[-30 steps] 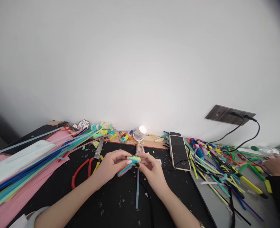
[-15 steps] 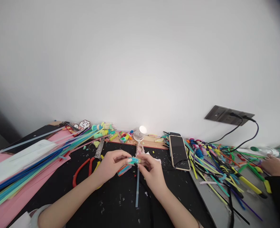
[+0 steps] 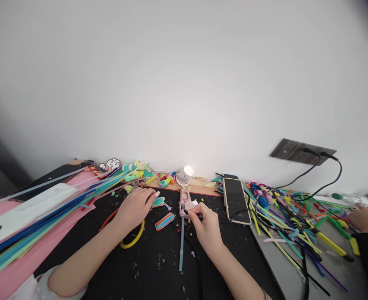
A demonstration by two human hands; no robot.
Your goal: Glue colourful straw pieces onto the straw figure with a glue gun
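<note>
My left hand [image 3: 136, 207] rests on the black mat [image 3: 159, 266], fingers closed over a small teal straw piece [image 3: 158, 202]. My right hand [image 3: 205, 225] is curled, its thumb and fingers pinched at the base of a small pink tool [image 3: 184, 203] standing on the mat. Between the hands lies a short striped bundle of straw pieces [image 3: 164, 221]. A pale blue straw [image 3: 181, 246] lies lengthwise beside my right hand. Pliers with red and yellow handles [image 3: 133, 241] are partly under my left wrist.
Long coloured straws [image 3: 46, 216] and pink sheets [image 3: 21, 266] lie at the left. A phone [image 3: 235, 198] lies right of the hands, with a tangle of straws and black cables [image 3: 296, 227] beyond. A lit candle [image 3: 184, 176] stands by the wall. Another person's hand [image 3: 364, 219] is at the far right.
My hands came apart. The left hand went up and left to the mat with the teal piece. The right hand moved to the pink tool. The striped bundle now lies on the mat.
</note>
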